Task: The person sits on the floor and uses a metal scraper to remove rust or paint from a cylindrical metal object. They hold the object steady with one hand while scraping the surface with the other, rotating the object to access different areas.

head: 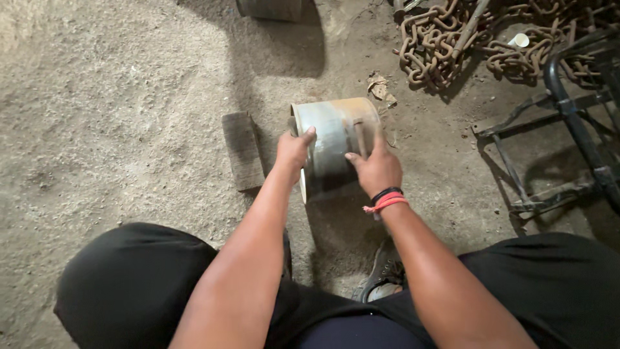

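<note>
Both hands' grip (336,158) around metal cylinder (332,129)

Bare forearms, black trousers (129,284), red and black wristbands (386,199), grey shoe (382,284)

Dusty dirt floor (116,97) fills most of the frame. Flat wooden block (243,150) lies left of centre. Heap of rusty chain (452,42) upper right, with a small white cup (518,40) among the links. Dark metal frame (568,110) at right edge. Crumpled dry leaf (380,87) below the chain. Second cylinder (271,9) cut off at top edge.
</note>
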